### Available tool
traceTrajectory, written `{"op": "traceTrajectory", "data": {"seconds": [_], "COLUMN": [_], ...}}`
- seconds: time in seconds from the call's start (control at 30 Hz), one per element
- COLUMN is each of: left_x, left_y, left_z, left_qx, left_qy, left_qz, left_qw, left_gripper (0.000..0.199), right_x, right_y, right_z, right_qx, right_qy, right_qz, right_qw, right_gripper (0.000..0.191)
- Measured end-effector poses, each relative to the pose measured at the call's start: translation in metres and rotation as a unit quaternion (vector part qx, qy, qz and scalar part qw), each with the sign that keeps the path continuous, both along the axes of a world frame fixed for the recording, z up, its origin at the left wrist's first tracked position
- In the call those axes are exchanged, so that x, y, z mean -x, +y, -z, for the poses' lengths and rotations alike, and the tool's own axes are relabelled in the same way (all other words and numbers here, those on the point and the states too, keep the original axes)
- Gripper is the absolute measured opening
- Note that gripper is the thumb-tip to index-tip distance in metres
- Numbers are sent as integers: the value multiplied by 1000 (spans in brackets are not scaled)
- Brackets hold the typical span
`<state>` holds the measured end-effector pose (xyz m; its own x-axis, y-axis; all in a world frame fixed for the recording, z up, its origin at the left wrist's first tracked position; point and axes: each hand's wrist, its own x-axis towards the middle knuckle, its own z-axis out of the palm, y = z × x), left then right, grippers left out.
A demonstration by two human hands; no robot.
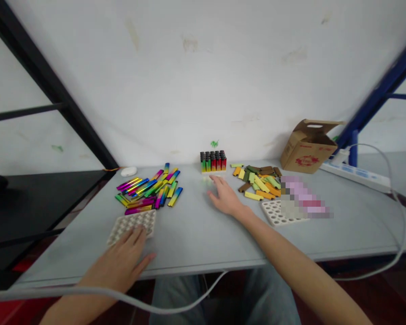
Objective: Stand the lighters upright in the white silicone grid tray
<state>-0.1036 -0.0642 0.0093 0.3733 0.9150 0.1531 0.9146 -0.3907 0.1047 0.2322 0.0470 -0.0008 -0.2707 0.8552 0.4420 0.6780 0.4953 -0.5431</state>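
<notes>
My left hand [130, 255] rests with its fingers stretched over the near edge of a white tray [151, 220] with a grid of holes. Just beyond that tray lies a loose pile of shiny, rainbow-coloured lighters [159, 187]. At the middle of the table, my right hand [225, 196] reaches forward, fingers apart and holding nothing. Its fingertips are just short of a block of upright lighters [213, 162] with black tops, green, yellow and red below, standing in rows in a white base. Matte yellow, green, orange and brown lighter-shaped pieces [260, 183] lie scattered to its right.
Another white holed tray [277, 214] lies at the right, partly under a blurred-out pink item [302, 194]. Behind stand an open cardboard box [307, 151] and a white power strip [357, 175]. A white oval object [128, 171] sits back left. A white cable [162, 310] crosses the foreground.
</notes>
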Motion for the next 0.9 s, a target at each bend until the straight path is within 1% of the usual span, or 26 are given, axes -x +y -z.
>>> {"op": "traceTrajectory", "data": {"seconds": [0.03, 0.1, 0.17, 0.23, 0.3, 0.37, 0.43, 0.5, 0.57, 0.6, 0.67, 0.73, 0.77, 0.83, 0.9], "left_x": [-7, -32, -65, -101, -133, -157, -172, -179, -180, -178, -167, -144, -128, -88, -43], "left_y": [-8, -17, -18, -11, 5, 28, 54, 79, 98, 104, 113, 120, 124, 134, 144], "left_z": [6, 11, 11, 8, 6, 6, 8, 10, 11, 10, 4, -5, -10, -18, -21], "left_qx": [-3, -12, -27, -36, -29, -24, -26, -15, 3, 4, -6, -45, -69, -108, -114], "left_qy": [16, 9, -13, -40, -53, -53, -60, -73, -90, -101, -114, -108, -94, -62, -24], "left_qz": [7, 43, 83, 129, 160, 178, 202, 237, 285, 294, 276, 227, 190, 88, -29], "left_qw": [1000, 999, 996, 990, 985, 982, 977, 969, 954, 950, 954, 967, 975, 988, 993], "left_gripper": [45, 46, 42, 42, 45, 46, 49, 51, 52, 49, 43, 42, 43, 49, 58], "right_x": [-1, -4, -9, -15, -22, -30, -38, -44, -48, -49, -49, -48, -48, -48, -48], "right_y": [-1, -3, -6, -8, -9, -8, -7, -5, -4, -4, -4, -5, -5, -7, -10], "right_z": [0, -2, -4, -5, -6, -6, -6, -5, -4, -3, -3, -4, -4, -7, -9], "right_qx": [-7, -20, -29, -31, -21, -5, 6, 4, -11, -21, -32, -33, -30, -22, -12], "right_qy": [18, 51, 69, 68, 54, 27, -6, -37, -61, -71, -83, -89, -91, -98, -106], "right_qz": [-14, -35, -33, -19, -3, 10, 14, 2, -18, -27, -30, -26, -25, -29, -37], "right_qw": [1000, 998, 997, 997, 998, 1000, 1000, 999, 998, 997, 996, 995, 995, 995, 994], "right_gripper": [50, 41, 35, 31, 26, 24, 22, 22, 23, 24, 26, 27, 27, 26, 25]}}
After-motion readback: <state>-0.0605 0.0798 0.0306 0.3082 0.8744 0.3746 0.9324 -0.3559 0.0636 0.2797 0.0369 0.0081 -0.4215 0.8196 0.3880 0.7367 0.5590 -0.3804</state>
